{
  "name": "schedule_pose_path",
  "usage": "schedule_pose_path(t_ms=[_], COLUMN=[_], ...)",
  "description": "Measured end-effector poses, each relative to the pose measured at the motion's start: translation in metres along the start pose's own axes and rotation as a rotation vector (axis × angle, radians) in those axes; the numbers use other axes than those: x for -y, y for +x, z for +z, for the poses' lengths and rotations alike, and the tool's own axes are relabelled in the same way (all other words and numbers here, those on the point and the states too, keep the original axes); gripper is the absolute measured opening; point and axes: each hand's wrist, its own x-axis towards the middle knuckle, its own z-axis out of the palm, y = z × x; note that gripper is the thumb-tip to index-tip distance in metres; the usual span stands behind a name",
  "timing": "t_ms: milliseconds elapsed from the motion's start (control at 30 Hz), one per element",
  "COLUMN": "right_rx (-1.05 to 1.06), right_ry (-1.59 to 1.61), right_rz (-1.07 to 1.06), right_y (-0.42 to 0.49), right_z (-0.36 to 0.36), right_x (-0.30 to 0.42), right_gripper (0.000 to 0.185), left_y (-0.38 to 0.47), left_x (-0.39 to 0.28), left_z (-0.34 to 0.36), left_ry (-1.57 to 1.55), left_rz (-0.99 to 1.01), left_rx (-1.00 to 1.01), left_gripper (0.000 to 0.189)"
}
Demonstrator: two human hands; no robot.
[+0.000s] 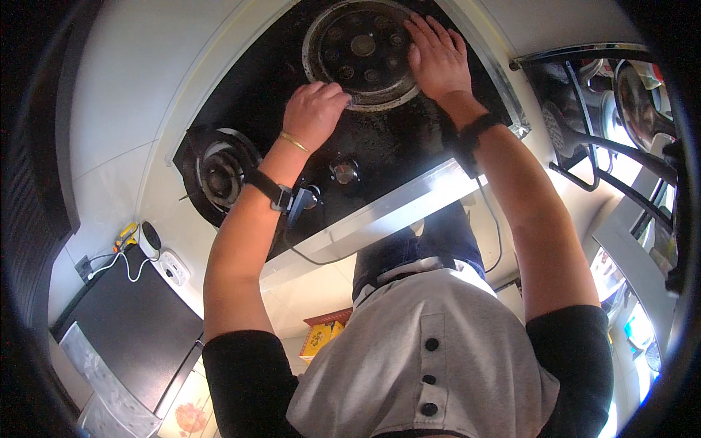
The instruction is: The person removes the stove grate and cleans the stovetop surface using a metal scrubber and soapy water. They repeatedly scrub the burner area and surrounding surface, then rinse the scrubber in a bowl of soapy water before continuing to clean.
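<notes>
A black gas cooktop (378, 142) lies before me, its surface specked with residue. My left hand (317, 107) is at the near left rim of the large round burner (362, 46), its fingers curled; whether they grip something small is hidden. My right hand (441, 57) lies with spread fingers over the right side of the same burner's rim, holding nothing that shows. No pan support shows on this burner. A second burner (220, 178) is at the left, beside my left forearm. Two control knobs are near the front edge, one (345, 172) fully visible.
A metal strip (378, 219) edges the counter in front of my body. At the right, a wall rack (589, 126) holds a ladle (635, 104) and a slotted utensil (556, 123). A dark cabinet top (131, 317), cables and a white power socket (174, 267) are at the left.
</notes>
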Motion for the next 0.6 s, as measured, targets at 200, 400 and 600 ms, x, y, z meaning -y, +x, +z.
schedule_pose_path(t_ms=[200,400,600], right_rx=[0.017,0.004,-0.096], right_ry=[0.001,0.036,0.696], right_rz=[0.018,0.001,0.1], right_y=[-0.002,-0.002,-0.005], right_z=[0.002,0.009,-0.023], right_x=[-0.003,-0.006,-0.005], right_gripper=[0.043,0.043,0.039], left_y=[0.015,0.047,0.022], left_x=[-0.036,-0.057,-0.064], left_z=[0.021,0.031,0.017], left_ry=[-0.108,-0.172,-0.408], left_rz=[-0.007,-0.103,-0.302], left_rx=[-0.044,0.066,0.145], left_gripper=[0.011,0.008,0.031])
